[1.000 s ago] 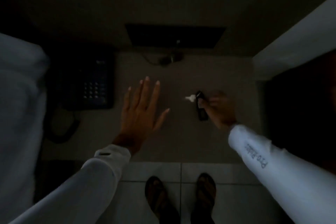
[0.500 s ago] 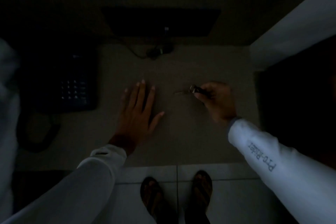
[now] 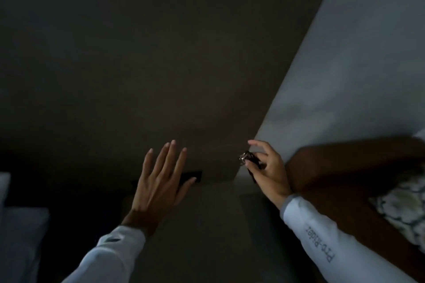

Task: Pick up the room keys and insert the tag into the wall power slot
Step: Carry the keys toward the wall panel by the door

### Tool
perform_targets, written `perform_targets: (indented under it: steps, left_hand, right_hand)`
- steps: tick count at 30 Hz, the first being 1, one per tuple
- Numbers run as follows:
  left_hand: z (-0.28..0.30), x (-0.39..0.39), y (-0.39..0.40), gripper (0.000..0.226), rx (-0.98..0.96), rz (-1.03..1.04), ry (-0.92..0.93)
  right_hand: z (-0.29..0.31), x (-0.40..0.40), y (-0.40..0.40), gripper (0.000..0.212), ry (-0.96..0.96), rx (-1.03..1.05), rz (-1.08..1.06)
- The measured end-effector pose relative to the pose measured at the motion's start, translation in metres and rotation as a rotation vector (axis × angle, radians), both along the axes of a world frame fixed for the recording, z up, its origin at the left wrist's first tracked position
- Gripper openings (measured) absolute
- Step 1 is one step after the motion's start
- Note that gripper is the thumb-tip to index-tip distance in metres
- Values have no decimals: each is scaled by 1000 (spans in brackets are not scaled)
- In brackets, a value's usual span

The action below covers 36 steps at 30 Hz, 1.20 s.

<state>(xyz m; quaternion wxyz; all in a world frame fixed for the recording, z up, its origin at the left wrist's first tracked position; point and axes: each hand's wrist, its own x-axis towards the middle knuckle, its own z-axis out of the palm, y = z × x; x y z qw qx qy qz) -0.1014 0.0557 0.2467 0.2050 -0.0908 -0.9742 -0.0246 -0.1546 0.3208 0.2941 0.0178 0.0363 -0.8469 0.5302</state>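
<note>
Now room keys (image 3: 249, 163) upright in right hand (image 3: 270, 176)

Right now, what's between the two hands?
Nothing stands between them in the head view: behind the gap between the open left hand and the right hand holding the keys is only bare dark wall.

Dim room; dark wall (image 3: 138, 53) meets pale wall (image 3: 356, 64); patterned cushion (image 3: 404, 209) at right.
</note>
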Motion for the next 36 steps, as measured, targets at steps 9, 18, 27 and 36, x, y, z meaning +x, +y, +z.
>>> perform_targets:
  steps: [9, 18, 27, 36]
  left_hand:
    - [277, -59, 102, 67, 70, -237, 469]
    - [443, -34, 216, 74, 111, -389, 636]
    - [522, 34, 361, 72, 139, -532, 744]
    - [538, 134, 560, 73, 204, -713, 723]
  right_hand:
    - [276, 3, 88, 28, 335, -24, -98]
    - [448, 82, 194, 25, 553, 9, -186]
    - [514, 196, 327, 24, 644, -14, -376]
    - [522, 341, 503, 21, 616, 17, -662]
